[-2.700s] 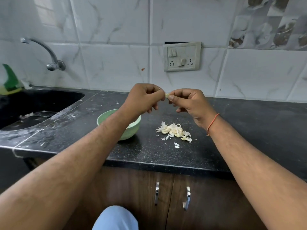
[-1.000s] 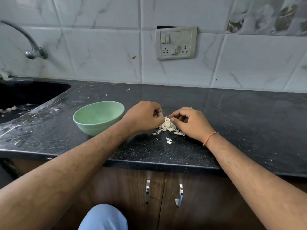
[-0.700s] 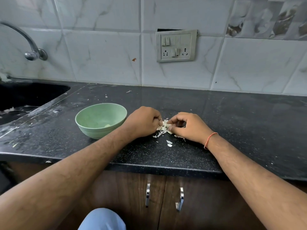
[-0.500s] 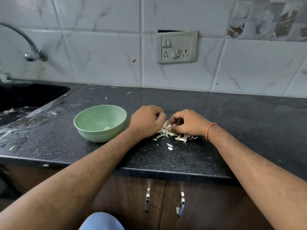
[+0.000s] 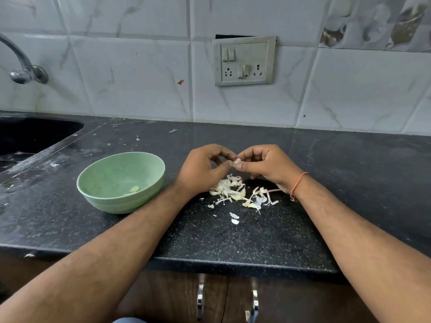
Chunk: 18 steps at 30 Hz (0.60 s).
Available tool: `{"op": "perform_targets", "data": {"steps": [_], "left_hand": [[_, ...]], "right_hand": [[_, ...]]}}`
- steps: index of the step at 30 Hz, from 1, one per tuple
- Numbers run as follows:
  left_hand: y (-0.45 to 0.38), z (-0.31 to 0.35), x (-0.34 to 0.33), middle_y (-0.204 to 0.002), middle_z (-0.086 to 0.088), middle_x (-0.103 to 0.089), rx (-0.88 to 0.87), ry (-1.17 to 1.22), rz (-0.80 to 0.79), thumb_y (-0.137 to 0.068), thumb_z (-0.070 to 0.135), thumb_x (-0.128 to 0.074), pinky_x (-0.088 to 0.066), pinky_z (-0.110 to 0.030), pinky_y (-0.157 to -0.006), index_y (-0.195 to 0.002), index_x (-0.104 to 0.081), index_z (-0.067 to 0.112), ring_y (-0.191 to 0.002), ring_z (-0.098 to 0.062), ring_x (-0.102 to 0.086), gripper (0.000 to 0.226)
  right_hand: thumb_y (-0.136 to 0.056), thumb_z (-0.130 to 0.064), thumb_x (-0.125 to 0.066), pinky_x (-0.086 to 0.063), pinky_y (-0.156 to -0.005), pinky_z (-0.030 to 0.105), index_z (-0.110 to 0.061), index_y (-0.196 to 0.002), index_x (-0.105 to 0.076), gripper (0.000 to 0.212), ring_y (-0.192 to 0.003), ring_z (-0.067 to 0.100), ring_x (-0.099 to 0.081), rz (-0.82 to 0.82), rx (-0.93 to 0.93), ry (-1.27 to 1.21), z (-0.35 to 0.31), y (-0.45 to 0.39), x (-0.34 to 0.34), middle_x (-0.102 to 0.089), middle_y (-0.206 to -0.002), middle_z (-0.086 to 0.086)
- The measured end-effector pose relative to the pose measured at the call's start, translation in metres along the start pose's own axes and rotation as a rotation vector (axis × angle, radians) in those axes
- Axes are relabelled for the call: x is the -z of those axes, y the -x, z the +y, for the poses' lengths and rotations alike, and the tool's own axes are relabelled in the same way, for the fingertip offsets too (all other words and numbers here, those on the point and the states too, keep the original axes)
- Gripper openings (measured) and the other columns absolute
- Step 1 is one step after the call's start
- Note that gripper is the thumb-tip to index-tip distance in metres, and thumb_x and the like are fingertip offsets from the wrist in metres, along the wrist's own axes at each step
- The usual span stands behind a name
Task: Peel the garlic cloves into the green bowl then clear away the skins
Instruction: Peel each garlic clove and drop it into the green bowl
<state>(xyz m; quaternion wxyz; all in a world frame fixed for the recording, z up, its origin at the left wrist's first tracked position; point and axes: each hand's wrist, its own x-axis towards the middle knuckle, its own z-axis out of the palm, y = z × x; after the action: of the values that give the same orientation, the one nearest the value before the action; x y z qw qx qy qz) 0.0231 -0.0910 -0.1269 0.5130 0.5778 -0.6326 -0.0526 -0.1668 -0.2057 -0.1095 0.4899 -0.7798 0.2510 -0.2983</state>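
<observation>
A small pale garlic clove [image 5: 236,162] is pinched between the fingertips of my left hand [image 5: 202,170] and my right hand [image 5: 265,164], a little above the black counter. Just below the hands lies a loose heap of garlic cloves and papery skins [image 5: 235,192]. The green bowl [image 5: 121,181] stands to the left of my left hand, with a peeled clove [image 5: 134,189] lying inside it. Two small skin bits [image 5: 234,217] lie nearer the counter's front edge.
A black sink [image 5: 30,136] is sunk into the counter at the far left under a metal tap [image 5: 22,68]. A switch and socket plate [image 5: 243,61] is on the tiled wall. Skin flecks [image 5: 173,130] dot the back of the counter. Cabinet handles [image 5: 200,301] sit below the front edge.
Both hands dropped from in front of the wall to the heap, picked through it, and have now lifted slightly with a clove pinched between them. The heap has spread to the right.
</observation>
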Motion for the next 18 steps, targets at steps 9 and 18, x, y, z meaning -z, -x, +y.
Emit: {"op": "perform_targets", "data": {"steps": [9,18], "left_hand": [[-0.0038,-0.0045,-0.0042,-0.097,-0.001,-0.08,0.081,0.237,-0.018,-0.093,0.016,-0.082,-0.056,-0.021,-0.075,-0.112,-0.078,0.013,-0.081,-0.007,-0.071,0.019],[-0.003,-0.0005,-0.0027,-0.09,-0.003,-0.08,0.269,0.516,-0.078,-0.093,0.015,-0.081,-0.06,-0.024,-0.063,-0.108,-0.076,0.009,-0.085,-0.016,-0.073,0.017]], "right_hand": [[-0.083,-0.006,-0.086,-0.062,-0.081,0.04,-0.005,-0.114,-0.077,0.032,-0.089,0.019,-0.073,0.03,0.033,-0.186,-0.0032,0.0031,-0.001,-0.08,-0.106,0.016],[-0.082,0.004,-0.085,-0.065,-0.09,0.044,0.0,-0.12,-0.073,0.04,-0.099,0.028,-0.075,0.041,0.094,-0.178,-0.0072,0.008,-0.008,-0.075,-0.109,0.029]]}}
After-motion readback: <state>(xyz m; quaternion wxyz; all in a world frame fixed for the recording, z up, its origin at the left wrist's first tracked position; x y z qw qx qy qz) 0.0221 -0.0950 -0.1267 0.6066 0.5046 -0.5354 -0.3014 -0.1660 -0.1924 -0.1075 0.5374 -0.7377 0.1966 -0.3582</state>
